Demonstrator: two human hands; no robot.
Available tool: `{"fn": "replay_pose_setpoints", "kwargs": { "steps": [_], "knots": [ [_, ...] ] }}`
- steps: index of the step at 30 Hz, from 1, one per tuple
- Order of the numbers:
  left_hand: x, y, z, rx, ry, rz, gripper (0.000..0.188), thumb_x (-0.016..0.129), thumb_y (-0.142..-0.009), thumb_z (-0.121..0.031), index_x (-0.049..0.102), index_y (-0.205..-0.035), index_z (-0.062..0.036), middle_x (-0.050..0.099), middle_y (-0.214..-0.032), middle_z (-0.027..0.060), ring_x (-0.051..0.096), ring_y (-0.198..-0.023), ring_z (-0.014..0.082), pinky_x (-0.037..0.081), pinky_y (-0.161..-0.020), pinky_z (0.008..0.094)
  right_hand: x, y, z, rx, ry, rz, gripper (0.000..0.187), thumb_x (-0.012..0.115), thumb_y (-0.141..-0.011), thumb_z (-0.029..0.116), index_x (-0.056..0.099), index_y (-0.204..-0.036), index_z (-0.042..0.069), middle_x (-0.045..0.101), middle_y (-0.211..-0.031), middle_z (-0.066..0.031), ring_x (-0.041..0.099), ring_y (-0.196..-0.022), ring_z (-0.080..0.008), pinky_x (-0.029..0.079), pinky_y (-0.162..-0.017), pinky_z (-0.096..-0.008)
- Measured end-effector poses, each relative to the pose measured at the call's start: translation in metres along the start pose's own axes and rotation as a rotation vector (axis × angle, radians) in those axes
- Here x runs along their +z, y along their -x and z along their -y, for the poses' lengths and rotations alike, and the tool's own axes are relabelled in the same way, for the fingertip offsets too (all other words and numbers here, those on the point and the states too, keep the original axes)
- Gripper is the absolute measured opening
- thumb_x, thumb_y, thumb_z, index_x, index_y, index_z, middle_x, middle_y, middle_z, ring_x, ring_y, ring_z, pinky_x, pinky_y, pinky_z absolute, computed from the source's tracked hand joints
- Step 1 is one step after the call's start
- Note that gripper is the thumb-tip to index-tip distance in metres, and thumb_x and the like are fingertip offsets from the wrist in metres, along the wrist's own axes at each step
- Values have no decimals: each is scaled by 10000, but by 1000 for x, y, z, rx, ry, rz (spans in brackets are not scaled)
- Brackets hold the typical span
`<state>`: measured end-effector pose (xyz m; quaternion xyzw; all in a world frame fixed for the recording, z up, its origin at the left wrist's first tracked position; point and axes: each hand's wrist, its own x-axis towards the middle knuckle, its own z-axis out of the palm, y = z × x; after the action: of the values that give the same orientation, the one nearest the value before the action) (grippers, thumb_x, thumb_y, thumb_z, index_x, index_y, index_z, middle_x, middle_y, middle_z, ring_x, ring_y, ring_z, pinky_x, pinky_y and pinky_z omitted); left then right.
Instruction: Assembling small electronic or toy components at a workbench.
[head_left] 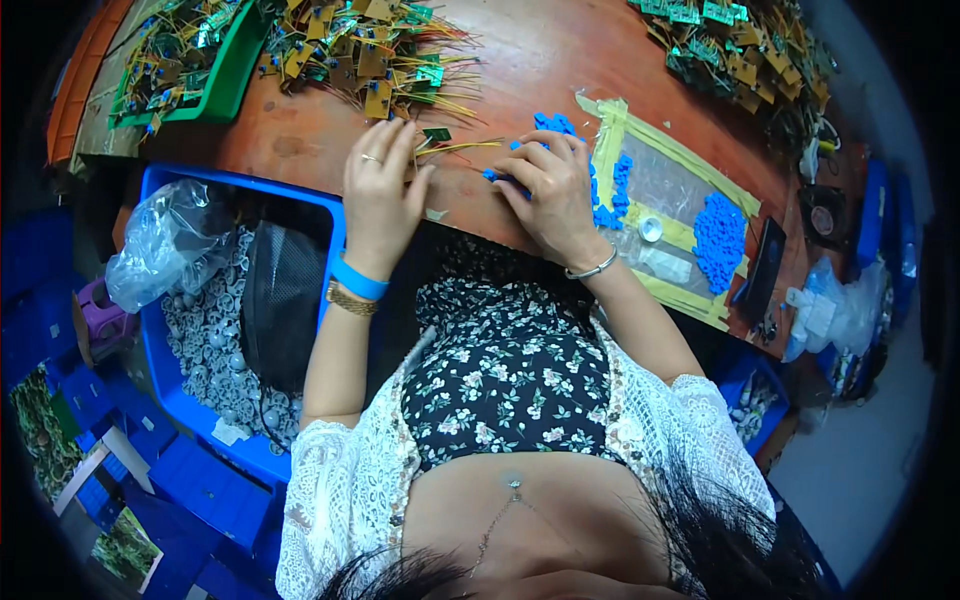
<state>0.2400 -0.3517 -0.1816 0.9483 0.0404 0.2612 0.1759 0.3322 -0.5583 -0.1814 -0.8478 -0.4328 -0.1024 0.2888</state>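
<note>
A small green circuit board [436, 134] with thin yellow wires [465, 147] lies on a reddish wooden table [290, 140] between a worker's two hands, just beside the fingertips of the left hand [382, 195]. That hand is loosely bent, thumb apart from fingers; the right hand [552, 195] curls near small blue pieces [554, 123]. Whether either grips anything cannot be told. The board looks light and stiff, best held by its edges, the wires flexible (and probably easily strained). No brand, label or writing is legible on it.
</note>
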Motion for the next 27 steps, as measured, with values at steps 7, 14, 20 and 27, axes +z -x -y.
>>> {"fn": "replay_pose_setpoints", "kwargs": {
  "steps": [7,14,20,27],
  "knots": [
    [23,28,-9,-5,58,-18,476,721,-847,-84,619,-1310,-38,655,-1127,129,598,-1059,313,481,-950,439,10,0,5,1,42,-17,170,798,-742,170,748,-891,108,671,-897,-39,615,-1027,-237,420,-930,-423],
    [15,31,-27,-214,161,-122,147,729,-824,-20,729,-967,-52,654,-988,103,611,-908,290,513,-790,408,10,0,6,-171,132,50,111,679,-779,134,726,-876,108,663,-872,-24,623,-1021,-225,426,-934,-420],
    [12,25,-25,-260,196,-215,89,731,-823,-2,698,-888,-54,662,-899,91,658,-762,289,542,-681,375,10,6,9,-186,58,15,107,712,-780,151,711,-877,107,670,-873,-26,625,-1031,-228,419,-932,-427],
    [18,37,-45,-128,5,-29,109,736,-862,-118,700,-938,-50,669,-942,81,634,-845,275,546,-723,364,11,6,20,-43,104,34,119,779,-754,181,726,-836,112,667,-863,-34,606,-975,-245,406,-904,-427]
  ]
}}
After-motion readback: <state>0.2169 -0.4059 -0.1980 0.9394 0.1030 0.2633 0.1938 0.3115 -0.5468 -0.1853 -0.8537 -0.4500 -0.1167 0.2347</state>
